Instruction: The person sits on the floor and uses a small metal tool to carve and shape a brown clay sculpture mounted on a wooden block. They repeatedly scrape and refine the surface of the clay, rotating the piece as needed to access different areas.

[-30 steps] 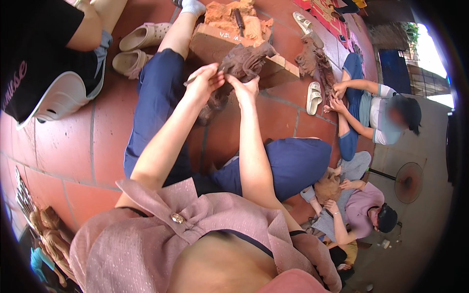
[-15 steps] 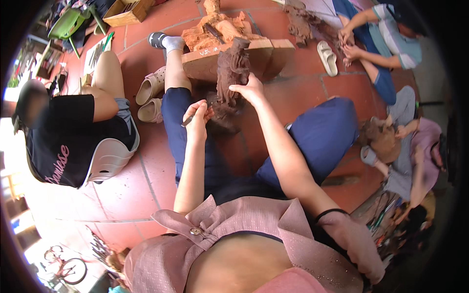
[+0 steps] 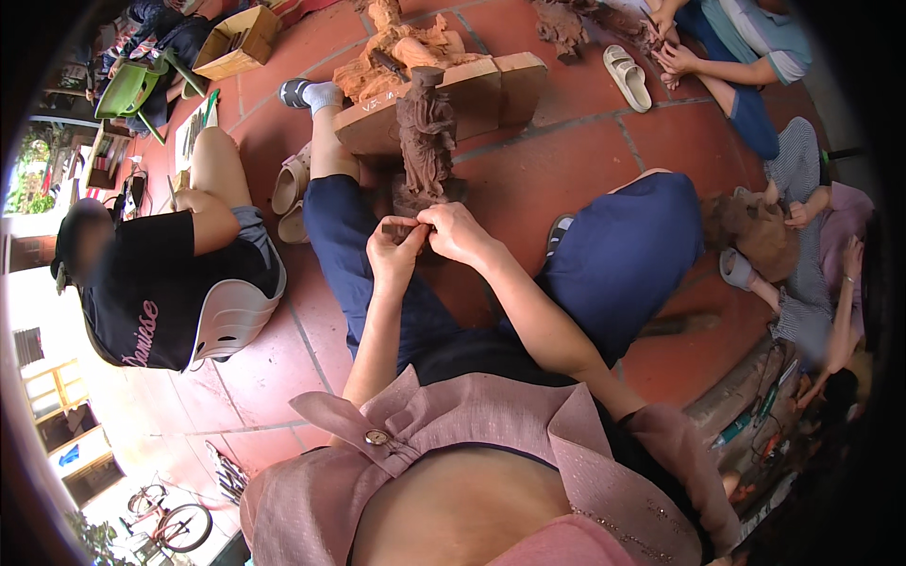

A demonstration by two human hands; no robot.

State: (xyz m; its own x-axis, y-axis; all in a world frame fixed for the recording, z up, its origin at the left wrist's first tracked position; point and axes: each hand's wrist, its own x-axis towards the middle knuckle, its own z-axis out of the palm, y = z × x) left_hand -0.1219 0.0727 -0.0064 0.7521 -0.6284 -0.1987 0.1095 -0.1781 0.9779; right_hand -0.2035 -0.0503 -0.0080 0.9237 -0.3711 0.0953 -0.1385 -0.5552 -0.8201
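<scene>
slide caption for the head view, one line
Left hand and right hand meet by the near end of a dark carved figure, an orange carving beyond.

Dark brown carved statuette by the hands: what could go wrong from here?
1. The statuette is tall and narrow, with the left hand and right hand close to its base; a bump might tip it.
2. The hands are close together; if they hold something sharp, which I can't make out, a slip could cause a cut.
3. The dark-handled tool lies on the orange wood carving; a knock might shift it.
</scene>
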